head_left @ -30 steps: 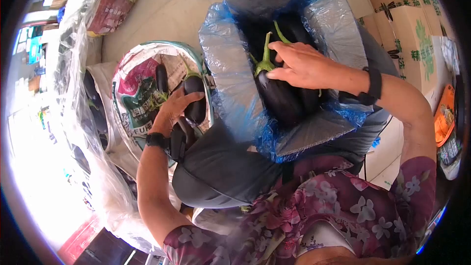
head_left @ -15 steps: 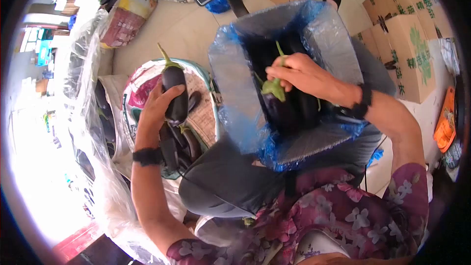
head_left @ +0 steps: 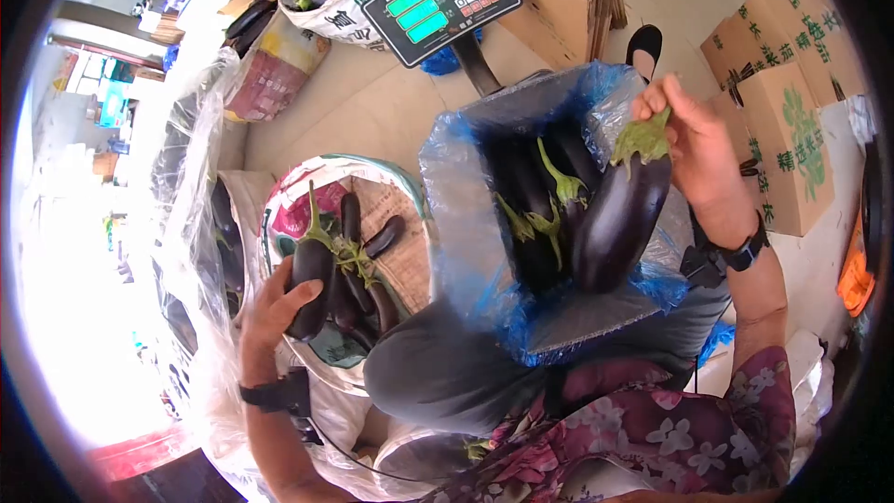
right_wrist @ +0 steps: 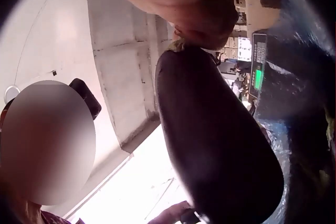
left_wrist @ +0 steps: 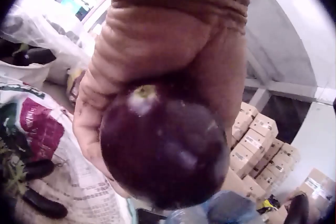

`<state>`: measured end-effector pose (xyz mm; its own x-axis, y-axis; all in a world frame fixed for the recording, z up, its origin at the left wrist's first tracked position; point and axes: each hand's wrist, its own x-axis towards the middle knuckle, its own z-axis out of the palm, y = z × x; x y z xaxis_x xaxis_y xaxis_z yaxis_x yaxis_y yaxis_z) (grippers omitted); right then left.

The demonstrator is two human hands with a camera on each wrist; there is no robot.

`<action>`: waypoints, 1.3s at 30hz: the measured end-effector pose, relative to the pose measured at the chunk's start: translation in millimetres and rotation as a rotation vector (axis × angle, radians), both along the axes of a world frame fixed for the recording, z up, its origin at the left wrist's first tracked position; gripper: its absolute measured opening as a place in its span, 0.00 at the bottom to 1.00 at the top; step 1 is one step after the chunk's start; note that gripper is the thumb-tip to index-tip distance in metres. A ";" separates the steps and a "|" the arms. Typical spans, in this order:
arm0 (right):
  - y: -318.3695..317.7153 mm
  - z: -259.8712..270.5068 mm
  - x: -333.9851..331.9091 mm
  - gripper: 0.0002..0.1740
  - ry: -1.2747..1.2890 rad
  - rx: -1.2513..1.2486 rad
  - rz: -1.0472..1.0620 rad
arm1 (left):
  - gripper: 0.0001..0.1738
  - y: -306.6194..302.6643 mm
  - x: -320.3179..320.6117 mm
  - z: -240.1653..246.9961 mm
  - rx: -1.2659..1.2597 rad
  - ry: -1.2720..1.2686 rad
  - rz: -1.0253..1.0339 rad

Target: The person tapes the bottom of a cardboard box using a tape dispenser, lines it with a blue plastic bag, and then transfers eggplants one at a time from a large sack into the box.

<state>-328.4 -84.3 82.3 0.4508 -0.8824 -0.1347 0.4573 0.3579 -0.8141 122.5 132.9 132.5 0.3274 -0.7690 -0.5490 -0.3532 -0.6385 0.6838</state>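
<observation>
In the head view, my left hand (head_left: 270, 312) grips a dark purple eggplant (head_left: 312, 284) round its body, stem pointing up, over the left part of a sack-lined round container (head_left: 400, 196). The left wrist view shows this eggplant's rounded bottom (left_wrist: 165, 150) within the grasp. Several slimmer eggplants (head_left: 354, 293) lie in that container. My right hand (head_left: 698, 154) holds a large eggplant (head_left: 619, 224) by its green cap, the body hanging tilted above the right side of a box lined with blue plastic (head_left: 456, 224). Inside the box lie several eggplants (head_left: 526, 177) with green stems.
A scale display (head_left: 442, 0) on a post stands behind the box. Farther back are a sack of eggplants (head_left: 349, 14) and flattened cardboard (head_left: 559, 0). Printed cartons (head_left: 792, 158) stand at the right; clear plastic sheeting (head_left: 205, 224) hangs along the left.
My right hand has lifted the eggplant by its cap out of the box, up and rightward. My left hand has raised its eggplant from the container and shifted left. The view has tilted upward.
</observation>
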 end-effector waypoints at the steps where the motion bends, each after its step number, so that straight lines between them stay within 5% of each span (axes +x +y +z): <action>1: 1.7 -3.5 5.8 0.18 -0.047 0.057 0.011 | 0.32 6.3 7.4 -18.7 0.046 0.023 0.071; 7: 12.0 -16.7 19.8 0.17 -0.044 0.160 0.047 | 0.28 41.6 1.4 -188.4 0.127 0.152 0.148; 11: 16.8 -3.2 12.9 0.18 0.044 0.163 0.133 | 0.26 40.6 -31.4 -232.0 0.057 0.185 0.180; 13: 21.8 3.2 15.4 0.19 0.006 0.164 0.126 | 0.25 47.2 -32.5 -256.2 -0.064 -0.164 -0.183; 26: 32.5 -2.9 18.6 0.20 0.068 0.174 0.148 | 0.24 71.6 -28.2 -324.3 -0.035 -0.320 -0.443; 27: 33.4 -3.3 18.3 0.20 0.068 0.180 0.160 | 0.24 68.7 -24.9 -321.6 -0.036 -0.319 -0.442; 29: 34.8 -3.5 19.2 0.20 0.071 0.185 0.172 | 0.24 51.4 -17.3 -304.9 0.072 0.231 0.117; 31: 36.1 -3.2 22.2 0.19 0.060 0.230 0.164 | 0.27 15.2 -39.4 -234.0 -0.169 0.515 0.363; 33: 36.0 1.6 30.5 0.18 0.049 0.247 0.162 | 0.30 -18.2 -53.9 -157.4 -0.251 0.508 0.241; 36: 34.4 3.1 50.0 0.17 0.004 0.283 0.160 | 0.50 -54.4 -76.3 -64.7 -0.301 0.437 -0.171; 39: 28.7 6.7 80.0 0.15 -0.085 0.239 0.212 | 0.55 -78.6 -95.0 -35.0 -0.330 0.451 -0.480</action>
